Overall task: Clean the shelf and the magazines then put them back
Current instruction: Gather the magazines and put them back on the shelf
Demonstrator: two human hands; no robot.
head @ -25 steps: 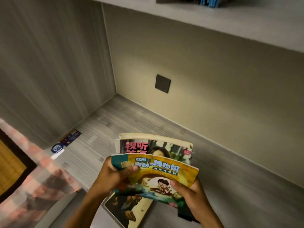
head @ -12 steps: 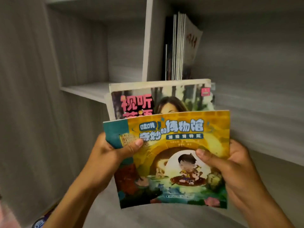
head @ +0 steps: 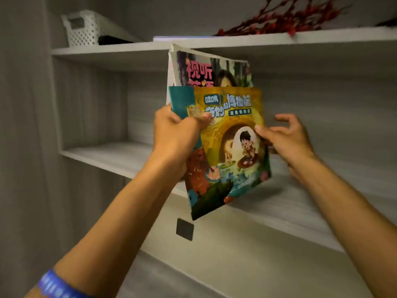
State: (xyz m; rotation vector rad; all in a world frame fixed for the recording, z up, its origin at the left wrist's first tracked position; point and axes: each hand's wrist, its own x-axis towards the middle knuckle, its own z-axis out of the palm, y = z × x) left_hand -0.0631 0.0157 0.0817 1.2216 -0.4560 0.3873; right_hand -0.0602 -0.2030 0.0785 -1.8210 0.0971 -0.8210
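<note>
The magazines (head: 219,134) are held upright in front of the shelf (head: 111,154), fanned so that a yellow picture book with a cartoon child on its cover is in front and a taller magazine with pink characters rises behind it, its top edge reaching the underside of the upper shelf board (head: 107,49). The left hand (head: 178,134) grips the stack at its left edge, fingers curled round the back and the thumb pressed flat across the front cover near the upper left corner. The right hand (head: 283,136) is at the stack's right edge with its fingers spread and loosely bent; the thumb tip touches the front cover beside the cartoon child, while the other fingers are apart from the paper, so it is not gripping. The lower corner of the yellow book hangs below the shelf's front edge, tilted to the left. A white perforated basket (head: 86,29) and red branches (head: 279,20) are on the upper shelf board. A dark wall socket (head: 184,229) sits on the wall under the shelf. A blue wristband (head: 57,286) is on the left forearm.
</note>
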